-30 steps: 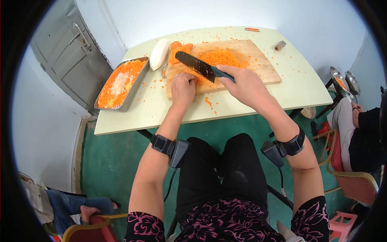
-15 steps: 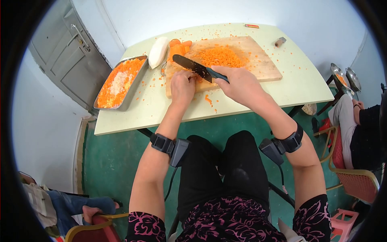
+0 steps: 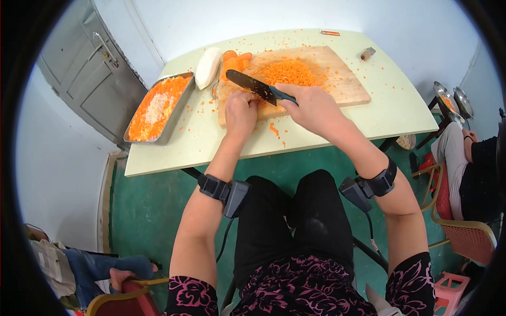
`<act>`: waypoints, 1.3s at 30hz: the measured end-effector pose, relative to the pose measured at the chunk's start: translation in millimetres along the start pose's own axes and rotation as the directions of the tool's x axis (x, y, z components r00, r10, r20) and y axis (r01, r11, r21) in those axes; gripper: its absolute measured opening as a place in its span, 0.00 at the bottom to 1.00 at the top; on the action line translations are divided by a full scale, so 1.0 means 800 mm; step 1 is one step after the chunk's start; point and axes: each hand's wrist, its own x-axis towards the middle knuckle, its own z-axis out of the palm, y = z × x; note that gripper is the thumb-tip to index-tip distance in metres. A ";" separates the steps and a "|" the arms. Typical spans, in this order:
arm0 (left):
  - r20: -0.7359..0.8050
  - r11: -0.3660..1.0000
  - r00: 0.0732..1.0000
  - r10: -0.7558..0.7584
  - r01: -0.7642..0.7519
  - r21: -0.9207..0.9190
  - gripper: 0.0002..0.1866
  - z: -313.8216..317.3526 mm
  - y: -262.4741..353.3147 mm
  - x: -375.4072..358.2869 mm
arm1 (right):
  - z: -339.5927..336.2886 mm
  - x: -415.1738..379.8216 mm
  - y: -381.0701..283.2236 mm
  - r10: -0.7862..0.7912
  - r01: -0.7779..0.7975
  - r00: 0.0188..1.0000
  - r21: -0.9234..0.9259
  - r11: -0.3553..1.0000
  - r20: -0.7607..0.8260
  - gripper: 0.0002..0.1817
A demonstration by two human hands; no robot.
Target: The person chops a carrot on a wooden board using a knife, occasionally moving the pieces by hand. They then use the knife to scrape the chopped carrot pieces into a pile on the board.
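Observation:
My right hand (image 3: 311, 108) is closed round the handle of a dark-bladed knife (image 3: 247, 83), whose blade points left over the wooden cutting board (image 3: 345, 89). Beside the blade, my left hand (image 3: 241, 111) rests on the board's front left part with fingers bent and pressed down; what lies under them is mostly hidden, with bits of orange near the fingertips. Chopped carrot (image 3: 289, 72) is heaped on the board behind the knife. Larger carrot pieces (image 3: 235, 61) lie at its back left corner, next to a peeled white radish (image 3: 208, 67) on the table.
A metal tray (image 3: 158, 108) of chopped orange and white food stands at the table's left. A small peeler-like tool (image 3: 367, 53) and a red packet (image 3: 330, 33) lie at the back right. Seated people are at both sides, with metal bowls (image 3: 462, 102) at the right.
The knife blade and both hands have barely moved; the knife handle tilts slightly differently. The whole view has shifted a little.

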 end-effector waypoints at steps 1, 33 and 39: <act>-0.005 1.000 1.000 0.005 -0.005 -0.001 0.03 0.001 -0.001 0.001 | 0.001 -0.001 -0.001 0.014 -0.014 1.000 -0.014 1.000 0.014 0.17; -0.073 0.937 0.959 -0.274 0.250 -0.244 0.07 -0.012 0.015 0.000 | -0.006 0.012 -0.013 0.111 -0.112 0.992 0.017 0.994 0.063 0.18; -0.251 0.960 0.927 -0.278 0.273 -0.056 0.11 -0.013 -0.012 -0.001 | -0.035 -0.002 -0.016 0.093 -0.090 0.995 0.085 0.992 -0.029 0.17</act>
